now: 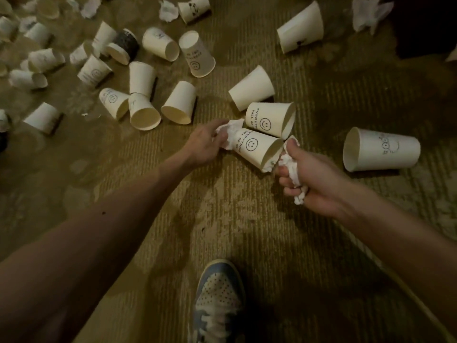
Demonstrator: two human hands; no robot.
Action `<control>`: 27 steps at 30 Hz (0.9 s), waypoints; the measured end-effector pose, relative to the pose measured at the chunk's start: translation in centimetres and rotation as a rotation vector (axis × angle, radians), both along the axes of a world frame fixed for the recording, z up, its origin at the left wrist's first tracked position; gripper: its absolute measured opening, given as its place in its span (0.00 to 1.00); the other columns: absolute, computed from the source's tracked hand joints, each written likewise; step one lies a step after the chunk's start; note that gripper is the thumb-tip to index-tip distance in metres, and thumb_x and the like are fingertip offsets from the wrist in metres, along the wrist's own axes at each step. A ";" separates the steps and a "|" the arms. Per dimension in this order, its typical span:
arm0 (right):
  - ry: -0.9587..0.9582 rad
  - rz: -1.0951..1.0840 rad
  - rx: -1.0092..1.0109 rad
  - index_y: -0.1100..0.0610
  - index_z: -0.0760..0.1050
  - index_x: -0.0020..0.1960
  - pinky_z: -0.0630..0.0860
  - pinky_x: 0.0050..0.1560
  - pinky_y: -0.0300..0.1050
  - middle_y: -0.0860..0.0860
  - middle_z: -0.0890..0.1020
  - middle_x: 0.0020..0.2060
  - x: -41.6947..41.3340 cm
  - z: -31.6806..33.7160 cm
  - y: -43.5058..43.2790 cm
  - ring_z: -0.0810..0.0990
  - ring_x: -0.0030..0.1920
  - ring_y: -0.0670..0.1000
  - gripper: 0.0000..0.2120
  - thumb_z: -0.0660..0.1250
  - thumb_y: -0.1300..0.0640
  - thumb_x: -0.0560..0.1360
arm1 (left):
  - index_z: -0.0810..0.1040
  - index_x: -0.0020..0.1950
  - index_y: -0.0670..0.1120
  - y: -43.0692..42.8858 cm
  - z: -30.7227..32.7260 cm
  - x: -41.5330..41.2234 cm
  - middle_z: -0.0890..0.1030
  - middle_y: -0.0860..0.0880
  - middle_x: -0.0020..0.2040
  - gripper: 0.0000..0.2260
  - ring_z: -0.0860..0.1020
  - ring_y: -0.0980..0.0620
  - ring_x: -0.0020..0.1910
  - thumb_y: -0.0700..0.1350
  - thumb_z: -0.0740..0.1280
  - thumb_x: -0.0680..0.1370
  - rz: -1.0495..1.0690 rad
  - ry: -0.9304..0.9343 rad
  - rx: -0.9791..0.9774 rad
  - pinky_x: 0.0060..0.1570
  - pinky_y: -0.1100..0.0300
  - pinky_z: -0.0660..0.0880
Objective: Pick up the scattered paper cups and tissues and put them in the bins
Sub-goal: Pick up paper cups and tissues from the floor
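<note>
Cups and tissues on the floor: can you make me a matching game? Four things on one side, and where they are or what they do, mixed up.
Things
1. left hand
2. right hand
3. shoe
4. doodle cup

Places or states
A. lies on its side, alone at the right
B. grips a tissue wad
C. bottom of the view
D. pinches a tissue at the smiley cup's base

Pairs: 1-D, 2-B, 3-C, 4-A

Paper cups (pixel 179 102), crumpled tissues (pixel 168 10) on carpet (pixel 222 206).
</note>
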State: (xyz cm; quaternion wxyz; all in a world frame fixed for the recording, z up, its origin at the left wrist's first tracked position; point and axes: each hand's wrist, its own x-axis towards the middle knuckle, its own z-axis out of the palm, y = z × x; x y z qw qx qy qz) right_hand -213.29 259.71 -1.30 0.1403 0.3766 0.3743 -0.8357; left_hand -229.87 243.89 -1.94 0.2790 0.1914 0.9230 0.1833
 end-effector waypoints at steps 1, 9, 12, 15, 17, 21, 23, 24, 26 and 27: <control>0.005 -0.011 -0.001 0.56 0.71 0.50 0.58 0.19 0.36 0.49 0.71 0.25 -0.1 -0.1 0.1 0.65 0.23 0.45 0.14 0.58 0.45 0.82 | 0.68 0.75 0.53 0.0 -0.6 -0.1 0.71 0.42 0.69 0.18 0.71 0.45 0.65 0.50 0.58 0.84 -0.038 -0.007 -0.039 0.67 0.45 0.69; -0.018 -0.048 -0.012 0.56 0.71 0.47 0.59 0.19 0.36 0.50 0.73 0.25 -0.5 -0.5 -0.1 0.66 0.24 0.45 0.14 0.59 0.44 0.82 | 0.79 0.51 0.47 -1.0 -2.7 -0.6 0.80 0.49 0.47 0.05 0.77 0.55 0.44 0.48 0.67 0.80 -0.008 0.103 0.044 0.40 0.63 0.70; -0.025 -0.044 -0.030 0.56 0.71 0.48 0.59 0.19 0.36 0.50 0.73 0.27 -0.3 -0.6 -0.2 0.67 0.25 0.46 0.14 0.59 0.44 0.81 | 0.80 0.49 0.47 -1.9 -2.7 -0.7 0.80 0.51 0.44 0.06 0.78 0.57 0.42 0.49 0.67 0.80 0.102 0.059 0.077 0.36 0.66 0.69; -0.014 -0.067 -0.035 0.57 0.72 0.49 0.60 0.20 0.36 0.51 0.74 0.27 0.0 -0.4 -0.3 0.67 0.25 0.46 0.15 0.59 0.45 0.82 | 0.81 0.47 0.47 -1.8 -1.1 0.2 0.81 0.51 0.40 0.09 0.78 0.57 0.38 0.50 0.67 0.80 0.256 0.118 0.285 0.35 0.62 0.73; 0.004 -0.112 -0.035 0.58 0.72 0.48 0.61 0.20 0.36 0.51 0.76 0.27 0.6 -0.1 0.3 0.68 0.24 0.45 0.15 0.59 0.46 0.82 | 0.81 0.45 0.46 -0.7 0.8 2.0 0.82 0.50 0.39 0.10 0.79 0.55 0.38 0.51 0.68 0.79 0.252 0.152 0.453 0.37 0.57 0.76; 0.057 -0.207 -0.043 0.57 0.74 0.49 0.66 0.23 0.37 0.52 0.80 0.33 1.7 1.1 2.5 0.72 0.27 0.45 0.16 0.58 0.45 0.82 | 0.82 0.42 0.50 2.9 4.9 7.0 0.82 0.55 0.36 0.07 0.79 0.61 0.36 0.50 0.69 0.79 0.003 0.091 0.654 0.35 0.66 0.74; 0.094 -0.248 -0.091 0.58 0.76 0.55 0.75 0.32 0.41 0.52 0.84 0.43 2.2 2.0 3.4 0.82 0.37 0.47 0.18 0.56 0.45 0.82 | 0.83 0.43 0.49 5.0 5.9 9.0 0.83 0.52 0.37 0.07 0.79 0.60 0.36 0.49 0.70 0.78 -0.068 0.043 0.695 0.35 0.65 0.74; 0.118 -0.264 -0.124 0.59 0.76 0.60 0.79 0.39 0.44 0.54 0.85 0.49 2.6 2.5 3.8 0.85 0.45 0.50 0.20 0.55 0.45 0.82 | 0.83 0.43 0.47 6.0 6.1 9.7 0.83 0.51 0.37 0.07 0.78 0.60 0.35 0.48 0.70 0.78 -0.098 0.023 0.711 0.35 0.65 0.74; 0.151 -0.304 -0.138 0.59 0.76 0.62 0.81 0.48 0.49 0.55 0.85 0.52 3.3 3.5 4.5 0.85 0.51 0.53 0.21 0.54 0.46 0.83 | 0.83 0.43 0.48 7.7 6.1 11.0 0.82 0.53 0.36 0.06 0.78 0.63 0.35 0.48 0.71 0.77 -0.167 -0.013 0.717 0.35 0.67 0.72; 0.151 -0.321 -0.116 0.59 0.77 0.59 0.81 0.48 0.49 0.54 0.86 0.49 3.8 3.8 4.8 0.86 0.49 0.52 0.20 0.55 0.46 0.83 | 0.83 0.43 0.49 8.5 5.8 11.6 0.81 0.55 0.37 0.05 0.78 0.63 0.36 0.49 0.71 0.77 -0.202 -0.010 0.698 0.36 0.67 0.72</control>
